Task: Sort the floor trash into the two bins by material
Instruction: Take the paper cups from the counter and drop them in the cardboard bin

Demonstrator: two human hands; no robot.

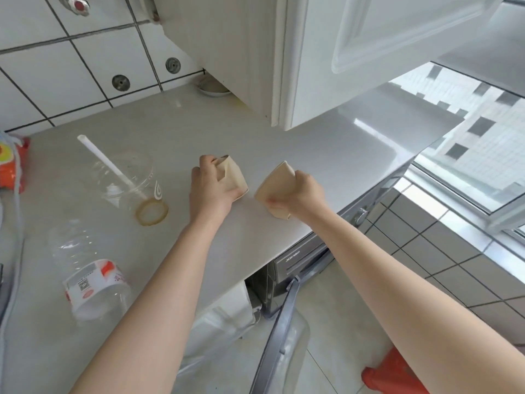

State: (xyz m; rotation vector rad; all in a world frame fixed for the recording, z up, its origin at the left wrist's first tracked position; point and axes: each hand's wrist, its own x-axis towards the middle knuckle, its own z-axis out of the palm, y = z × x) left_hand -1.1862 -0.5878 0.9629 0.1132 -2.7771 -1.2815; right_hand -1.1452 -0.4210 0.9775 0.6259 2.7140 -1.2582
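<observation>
My left hand (208, 184) grips a crumpled tan paper cup (234, 177) just above the pale countertop (326, 143). My right hand (304, 194) grips a second tan paper cup (277, 189), squashed and tilted, close beside the first. To the left lies a clear plastic cup (127, 177) on its side with a white straw (105, 162) in it. A clear plastic bottle (88, 274) with a red and white label lies near the counter's front left. Below the counter edge a clear plastic bag (227, 317) hangs open; no bin shows plainly.
An orange snack packet (11, 166) sits at the far left. A white wall cabinet (284, 52) hangs close over the counter's back. A small dish (213, 88) sits under it. A grey appliance (301, 260) is under the counter, an orange object (395, 373) on the floor.
</observation>
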